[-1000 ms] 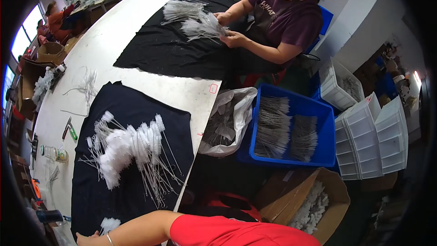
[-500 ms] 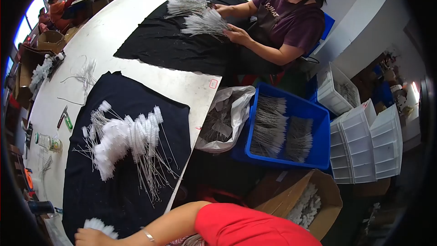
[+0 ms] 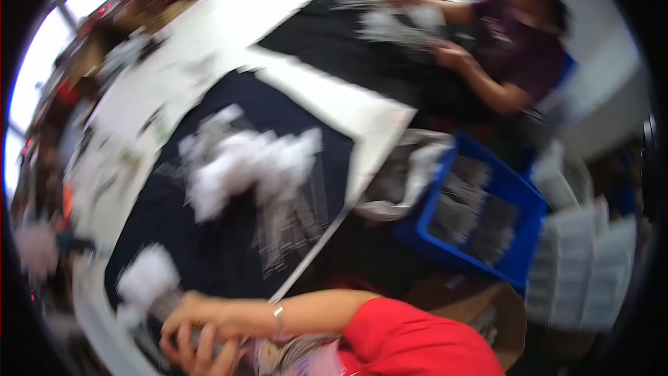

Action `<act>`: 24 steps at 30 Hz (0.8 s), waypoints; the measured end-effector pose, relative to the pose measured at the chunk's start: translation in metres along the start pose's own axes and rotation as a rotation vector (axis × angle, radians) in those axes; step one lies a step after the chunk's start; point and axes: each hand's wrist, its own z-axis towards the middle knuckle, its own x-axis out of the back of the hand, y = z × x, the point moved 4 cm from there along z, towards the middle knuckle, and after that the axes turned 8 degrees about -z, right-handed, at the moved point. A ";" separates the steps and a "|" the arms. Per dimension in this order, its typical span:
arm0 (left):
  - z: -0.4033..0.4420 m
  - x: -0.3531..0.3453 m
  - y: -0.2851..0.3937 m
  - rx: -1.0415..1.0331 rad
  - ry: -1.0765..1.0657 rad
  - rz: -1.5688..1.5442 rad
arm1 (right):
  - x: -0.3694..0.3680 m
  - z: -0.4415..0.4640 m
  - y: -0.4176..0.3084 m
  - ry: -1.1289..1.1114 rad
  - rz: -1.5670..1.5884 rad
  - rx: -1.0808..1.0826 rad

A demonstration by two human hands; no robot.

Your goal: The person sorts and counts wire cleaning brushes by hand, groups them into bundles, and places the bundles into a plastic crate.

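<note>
Motion blur softens the whole view. At the lower left, my right hand (image 3: 191, 315), with a bracelet at its wrist, is closed around the wire stems of a bunch of white brushes (image 3: 147, 276), whose bristle heads point up and left. My left hand (image 3: 202, 354) is just below, partly cut off by the frame's bottom edge, its fingers curled round the lower stems. A larger pile of white brushes (image 3: 240, 160) with thin wire stems lies on a dark cloth (image 3: 209, 251), up and right of my hands.
A co-worker (image 3: 522, 42) handles wire brushes (image 3: 400, 24) over a black cloth (image 3: 313, 42). Right of the white table (image 3: 372, 132) are a lined bag (image 3: 435, 150), a blue bin (image 3: 480, 261) holding brushes, white crates (image 3: 581, 264) and a cardboard box (image 3: 511, 313).
My right hand has lifted the small brush bunch at the lower left, and my left hand has come into view beside it. The camera has turned, shifting the table and bins rightward.
</note>
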 end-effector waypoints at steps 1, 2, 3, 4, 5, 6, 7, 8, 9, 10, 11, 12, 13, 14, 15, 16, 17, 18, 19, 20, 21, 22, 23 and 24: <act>-0.009 -0.006 0.000 0.084 -0.069 0.087 | -0.006 -0.004 0.030 -0.107 -0.084 -0.041; -0.016 -0.010 0.000 0.170 -0.142 0.177 | -0.015 -0.004 0.046 -0.076 0.488 -0.673; -0.013 -0.009 -0.002 0.203 -0.017 0.067 | -0.013 0.005 0.042 0.099 0.898 -1.097; -0.016 -0.006 -0.005 0.340 0.122 -0.025 | -0.011 0.008 0.047 0.101 0.842 -1.012; -0.028 -0.009 -0.009 0.520 0.293 -0.128 | -0.011 0.007 0.051 0.124 0.892 -0.979; -0.038 -0.017 -0.013 0.770 0.439 -0.356 | -0.012 0.004 0.050 0.156 0.918 -0.989; -0.049 -0.027 -0.017 1.000 0.599 -0.594 | -0.015 0.001 0.051 0.134 0.945 -0.970; -0.053 -0.037 -0.021 1.112 0.700 -0.888 | -0.022 0.000 0.050 0.088 0.956 -0.951; -0.055 -0.050 -0.025 1.202 0.803 -1.200 | -0.027 -0.002 0.049 0.049 0.964 -0.934; -0.061 -0.066 -0.027 1.231 0.842 -1.597 | -0.031 -0.004 0.047 0.020 0.976 -0.948; -0.070 -0.080 -0.029 1.247 0.779 -1.742 | -0.035 -0.003 0.045 -0.038 0.931 -0.959; -0.065 -0.078 -0.024 1.299 0.769 -1.792 | -0.039 -0.003 0.044 -0.093 0.886 -0.967; -0.059 -0.077 -0.019 1.354 0.753 -1.845 | -0.040 -0.004 0.043 -0.090 0.837 -0.934; -0.058 -0.081 -0.019 1.288 0.645 -1.842 | -0.040 -0.005 0.043 -0.123 0.749 -0.902; -0.060 -0.083 -0.018 1.371 0.529 -1.760 | -0.038 -0.005 0.044 -0.151 0.661 -0.870; -0.066 -0.086 -0.019 1.385 0.495 -1.718 | -0.034 -0.002 0.039 -0.208 0.554 -0.895; -0.071 -0.088 -0.019 1.397 0.459 -1.678 | -0.028 -0.008 0.054 -0.318 0.301 -0.830; -0.068 -0.083 -0.019 1.405 0.524 -1.685 | -0.024 -0.010 0.055 -0.319 0.189 -0.826; -0.068 -0.082 -0.018 1.408 0.526 -1.691 | -0.021 -0.010 0.054 -0.316 0.076 -0.815; -0.069 -0.080 -0.020 1.435 0.564 -1.687 | -0.021 -0.014 0.048 -0.241 0.294 -0.912; -0.069 -0.079 -0.022 1.457 0.601 -1.681 | -0.022 -0.018 0.050 -0.241 0.288 -0.908; -0.070 -0.083 -0.021 1.458 0.651 -1.625 | -0.023 -0.025 0.054 -0.170 0.407 -0.928; -0.075 -0.085 -0.020 1.448 0.651 -1.626 | -0.023 -0.029 0.056 -0.101 0.527 -0.944; -0.077 -0.087 -0.019 1.328 0.665 -1.754 | -0.026 -0.031 0.053 -0.032 0.831 -0.957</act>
